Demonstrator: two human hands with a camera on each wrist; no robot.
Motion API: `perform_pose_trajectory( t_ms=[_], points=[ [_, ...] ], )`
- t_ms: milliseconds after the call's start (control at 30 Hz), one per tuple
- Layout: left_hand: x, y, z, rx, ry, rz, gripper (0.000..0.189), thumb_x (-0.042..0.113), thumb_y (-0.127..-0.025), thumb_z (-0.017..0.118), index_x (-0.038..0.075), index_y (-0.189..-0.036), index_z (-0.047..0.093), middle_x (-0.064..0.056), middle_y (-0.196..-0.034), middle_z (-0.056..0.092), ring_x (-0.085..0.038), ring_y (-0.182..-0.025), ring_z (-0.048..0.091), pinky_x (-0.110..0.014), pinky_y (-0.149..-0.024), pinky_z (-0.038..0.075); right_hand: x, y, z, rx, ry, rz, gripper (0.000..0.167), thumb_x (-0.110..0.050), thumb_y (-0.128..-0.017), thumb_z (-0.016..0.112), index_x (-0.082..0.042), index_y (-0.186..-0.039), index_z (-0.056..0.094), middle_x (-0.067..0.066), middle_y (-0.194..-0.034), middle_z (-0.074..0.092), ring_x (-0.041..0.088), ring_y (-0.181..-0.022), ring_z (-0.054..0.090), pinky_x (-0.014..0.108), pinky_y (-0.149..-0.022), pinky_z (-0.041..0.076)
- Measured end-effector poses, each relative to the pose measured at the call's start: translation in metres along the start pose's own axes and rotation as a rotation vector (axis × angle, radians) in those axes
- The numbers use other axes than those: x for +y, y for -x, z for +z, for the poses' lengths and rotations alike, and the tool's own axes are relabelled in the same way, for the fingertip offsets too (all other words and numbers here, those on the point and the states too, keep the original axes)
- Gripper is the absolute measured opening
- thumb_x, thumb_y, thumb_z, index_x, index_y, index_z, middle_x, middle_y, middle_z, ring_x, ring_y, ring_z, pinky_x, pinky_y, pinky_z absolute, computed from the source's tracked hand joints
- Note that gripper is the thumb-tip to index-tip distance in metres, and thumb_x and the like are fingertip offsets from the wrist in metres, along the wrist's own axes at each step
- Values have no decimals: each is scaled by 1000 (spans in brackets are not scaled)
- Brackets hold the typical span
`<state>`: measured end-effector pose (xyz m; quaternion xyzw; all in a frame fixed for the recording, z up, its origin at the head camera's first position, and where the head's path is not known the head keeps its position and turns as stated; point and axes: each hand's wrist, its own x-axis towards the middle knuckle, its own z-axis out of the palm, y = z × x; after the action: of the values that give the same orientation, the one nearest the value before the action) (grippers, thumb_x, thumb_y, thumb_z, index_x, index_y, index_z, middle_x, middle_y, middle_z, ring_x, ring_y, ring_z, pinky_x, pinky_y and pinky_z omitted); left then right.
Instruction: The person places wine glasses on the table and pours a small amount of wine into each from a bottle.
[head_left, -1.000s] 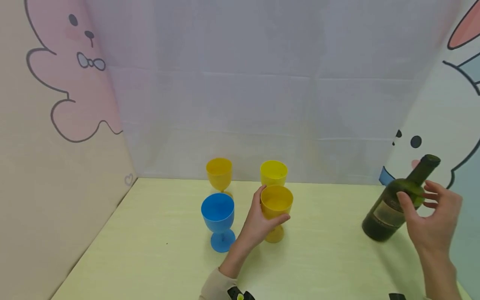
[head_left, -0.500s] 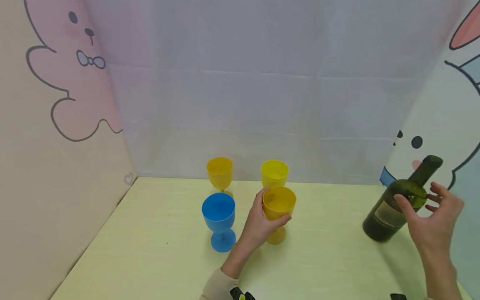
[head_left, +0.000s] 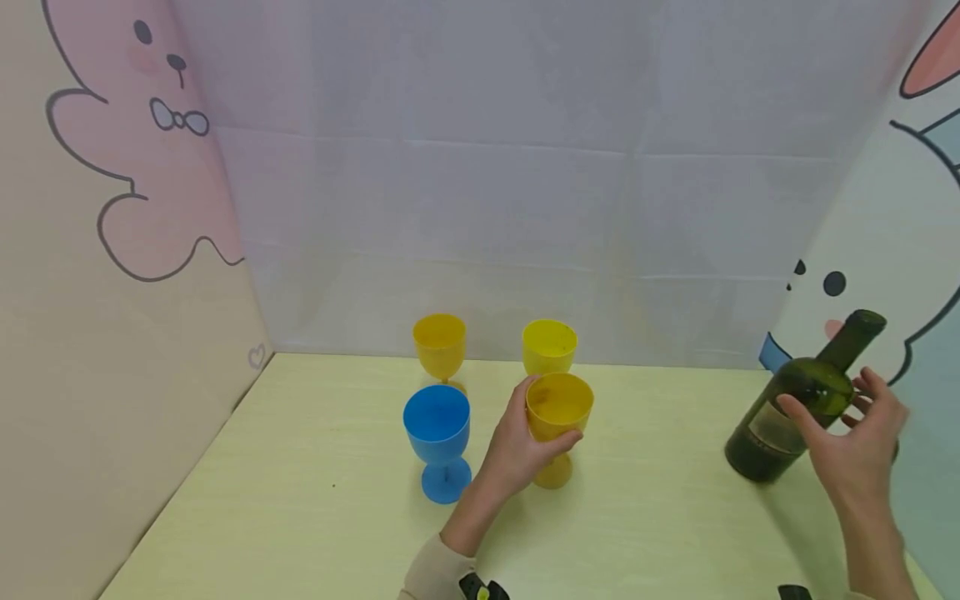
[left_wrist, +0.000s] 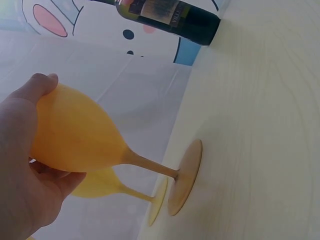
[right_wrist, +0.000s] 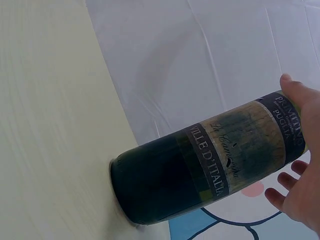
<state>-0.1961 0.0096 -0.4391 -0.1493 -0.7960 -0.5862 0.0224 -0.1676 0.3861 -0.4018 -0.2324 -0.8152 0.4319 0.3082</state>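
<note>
Pale wood-grained tabletop [head_left: 262,517], backed by a whitish sheet [head_left: 450,183] and flanked by cartoon-printed panels. Amber goblet [head_left: 557,421], right of centre: long axis vertical, mouth upward, foot downward at the table. Left hand [head_left: 517,446]: thumb and fingers curled around its bowl. Directly behind it, yellow goblet [head_left: 549,346], upright; to its left, blue goblet [head_left: 437,437], upright, with orange-yellow goblet [head_left: 439,346] behind. Well apart at the right, dark green bottle [head_left: 791,408] stands on its base, long axis vertical, neck upward. Right hand [head_left: 858,450]: half open about the bottle, thumb across its front, loosely bent fingers showing a gap in the right wrist view; whether the thumb presses cannot be told.
</note>
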Motion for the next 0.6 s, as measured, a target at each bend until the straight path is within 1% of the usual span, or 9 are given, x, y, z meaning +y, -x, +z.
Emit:
perform_pose_trajectory(
  t_ms=[100, 167, 300, 400, 500, 533, 600],
  points=[
    [-1, -1, 0, -3, -6, 9, 86, 44, -83, 79, 29, -150, 29, 6, -133, 55, -15, -118, 55, -43, -102, 49, 5, -1, 0, -44, -3, 46, 93, -30, -86, 75, -35, -156, 14, 2, -160, 20, 19, -138, 31, 26, -114, 29],
    [-2, -1, 0, -4, 2, 9, 86, 45, -82, 79, 30, -151, 29, 6, -133, 54, -15, -118, 55, -42, -102, 49, 8, -4, 0, -77, -5, 65, 94, -31, -87, 75, -35, -157, 12, 6, -161, 19, 22, -140, 30, 29, -117, 29],
    [-2, -2, 1, -8, 7, 18, 85, 45, -83, 79, 30, -150, 29, 7, -133, 55, -14, -117, 56, -41, -101, 49, 14, -6, 1, -159, -5, 64, 100, -31, -87, 75, -38, -157, 4, 10, -163, 16, 27, -138, 31, 31, -116, 30],
    [-1, -2, 0, -4, 1, 20, 84, 45, -83, 79, 30, -150, 29, 7, -133, 55, -14, -117, 56, -42, -101, 49, 18, -6, 3, -206, -17, 57, 104, -31, -86, 76, -45, -154, -1, 13, -164, 15, 32, -139, 31, 39, -119, 27],
    [-1, -2, 0, -1, 3, 15, 84, 45, -82, 79, 31, -149, 30, 7, -132, 55, -14, -117, 56, -42, -101, 49, 20, -7, 6, -217, -34, 70, 107, -31, -85, 78, -50, -152, -4, 15, -165, 13, 39, -144, 26, 54, -121, 18],
    [-1, -2, 0, -1, 4, 15, 84, 45, -82, 79, 31, -149, 30, 7, -133, 55, -14, -117, 56, -42, -102, 49, 20, -7, 6, -215, -42, 75, 108, -31, -84, 78, -50, -152, -4, 15, -165, 12, 40, -145, 24, 57, -121, 16],
    [-2, -2, 0, -1, 1, 16, 84, 45, -82, 79, 31, -149, 30, 7, -132, 55, -14, -117, 56, -41, -101, 49, 21, -6, 7, -205, -48, 88, 108, -31, -84, 79, -51, -151, -3, 13, -165, 12, 41, -145, 22, 59, -121, 15]
  ],
)
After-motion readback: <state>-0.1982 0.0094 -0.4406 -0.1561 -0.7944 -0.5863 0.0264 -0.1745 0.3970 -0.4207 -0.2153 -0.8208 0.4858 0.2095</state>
